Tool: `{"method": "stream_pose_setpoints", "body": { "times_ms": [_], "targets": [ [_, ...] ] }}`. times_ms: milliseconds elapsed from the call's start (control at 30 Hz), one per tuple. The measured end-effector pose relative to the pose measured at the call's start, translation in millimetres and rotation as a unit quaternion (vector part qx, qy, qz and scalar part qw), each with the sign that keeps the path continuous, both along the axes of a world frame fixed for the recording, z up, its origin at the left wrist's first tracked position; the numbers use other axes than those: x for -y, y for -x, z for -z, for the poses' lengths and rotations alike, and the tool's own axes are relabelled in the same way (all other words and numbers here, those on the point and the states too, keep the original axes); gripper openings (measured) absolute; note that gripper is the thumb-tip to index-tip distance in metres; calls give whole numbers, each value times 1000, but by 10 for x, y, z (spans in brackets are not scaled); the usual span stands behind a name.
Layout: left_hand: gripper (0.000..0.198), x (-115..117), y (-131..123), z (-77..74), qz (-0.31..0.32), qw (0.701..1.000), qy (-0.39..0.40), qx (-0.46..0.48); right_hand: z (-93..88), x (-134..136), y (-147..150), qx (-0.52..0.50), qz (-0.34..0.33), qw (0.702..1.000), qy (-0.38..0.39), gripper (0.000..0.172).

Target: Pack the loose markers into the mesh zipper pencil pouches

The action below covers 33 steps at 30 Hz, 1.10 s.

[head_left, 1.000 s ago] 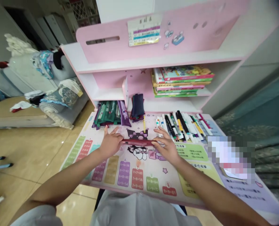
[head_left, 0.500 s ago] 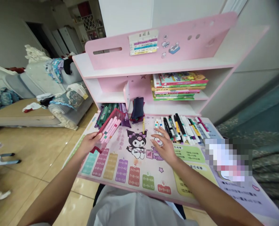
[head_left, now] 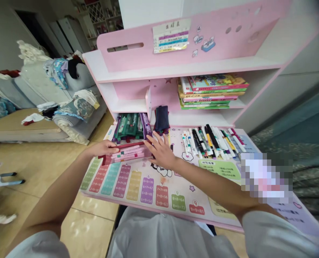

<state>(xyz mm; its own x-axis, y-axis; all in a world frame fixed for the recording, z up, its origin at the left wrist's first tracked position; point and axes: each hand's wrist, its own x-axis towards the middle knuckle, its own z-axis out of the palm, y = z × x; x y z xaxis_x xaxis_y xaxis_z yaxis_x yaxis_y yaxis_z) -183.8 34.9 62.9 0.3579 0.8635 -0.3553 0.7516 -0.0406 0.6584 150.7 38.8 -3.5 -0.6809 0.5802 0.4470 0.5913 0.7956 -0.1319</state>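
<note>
In the head view, my left hand (head_left: 107, 147) grips the left end of a red see-through pencil pouch (head_left: 129, 145), thumb on top. Several pink markers (head_left: 131, 153) lie lengthwise inside it. At the pouch's right end is my right hand (head_left: 162, 152), its thumb and forefinger close together on the upper corner and the other fingers spread. Whatever sits between those fingertips is too small to make out. Behind the pouch, green and purple filled pouches (head_left: 129, 125) lie heaped, with a stack of dark flat pouches (head_left: 162, 119) to their right.
Loose markers (head_left: 213, 141) lie in a row on the right of the printed desktop (head_left: 186, 211). Books (head_left: 210, 95) are stacked on the pink and white shelf (head_left: 191, 71) behind. A blurred patch (head_left: 267, 177) covers something at the right. A sofa (head_left: 41, 104) stands to the left.
The red pouch has turned from slanting to nearly level. My right hand has moved left from beside the loose markers to the pouch's right end. The view has shifted slightly.
</note>
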Motion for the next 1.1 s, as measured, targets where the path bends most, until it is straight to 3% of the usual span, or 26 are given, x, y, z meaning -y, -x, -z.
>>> {"method": "stream_pose_setpoints", "body": {
  "times_ms": [200, 367, 467, 600, 733, 867, 967, 1100],
  "targets": [
    [52, -191, 235, 138, 11, 1000, 10, -21, 206, -200, 473, -19, -19, 998, 51, 37],
    [55, -329, 330, 284, 9, 997, 0, -76, 308, -211, 628, 13, -20, 997, 70, 40],
    [53, -382, 290, 352, -33, 989, -44, -136, 327, -224, 663, 27, -6, 996, 84, 42],
    [42, -357, 168, 380, -118, 959, -107, -233, 327, -233, 674, 33, 2, 996, 87, 39],
    [34, -210, -2, 296, -180, 918, -162, -313, 286, -174, 538, 29, -4, 997, 69, 38],
    [31, -82, -365, 95, -237, 866, -268, -350, 292, -40, 143, -27, -5, 1000, 3, 33],
    [32, -184, -874, -56, -215, 878, -304, -301, 351, 63, -207, -66, 14, 997, -46, 25],
    [41, -628, -1671, -116, -130, 918, -263, -268, 426, 173, -506, -87, 46, 993, -70, 21]
  ]
}}
